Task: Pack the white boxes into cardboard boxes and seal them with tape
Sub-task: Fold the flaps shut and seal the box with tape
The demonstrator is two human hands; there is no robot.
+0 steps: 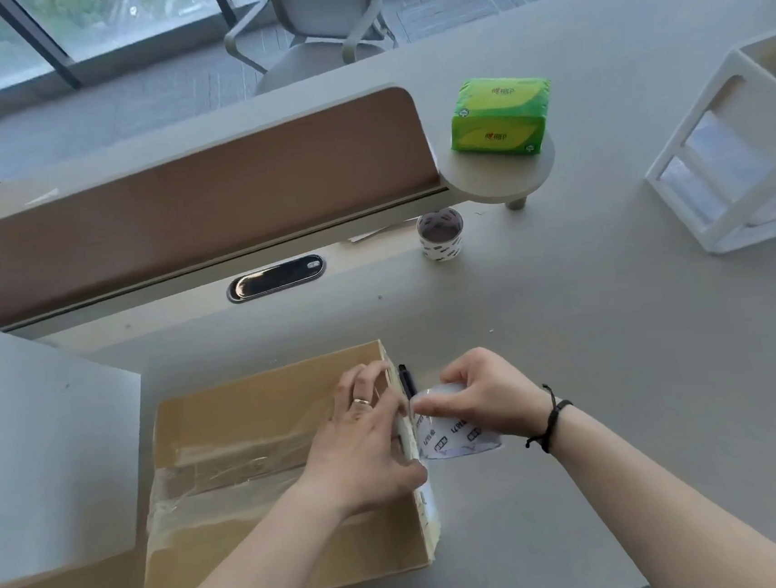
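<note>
Your left hand (366, 431) lies flat, fingers straight, on the right end of the cardboard box (270, 466), pressing the clear tape (231, 456) down where it reaches the box's right edge. Your right hand (486, 398) sits just beside that edge, fingers curled round the tape roll (456, 431), which it holds off the side of the box. In this 1 head view the box is closed and lies with its long axis running left to right across the desk (620, 366), and the tape strip follows that axis along the flap seam. The roll is to the right of the box's end, so the strip has to turn down over the right side face; your right hand is the nearer one for that pull, while your left pins the strip. A black pen (406, 379) lies just beyond the box's right edge, near the roll. No white boxes are visible; presumably they are inside.
</note>
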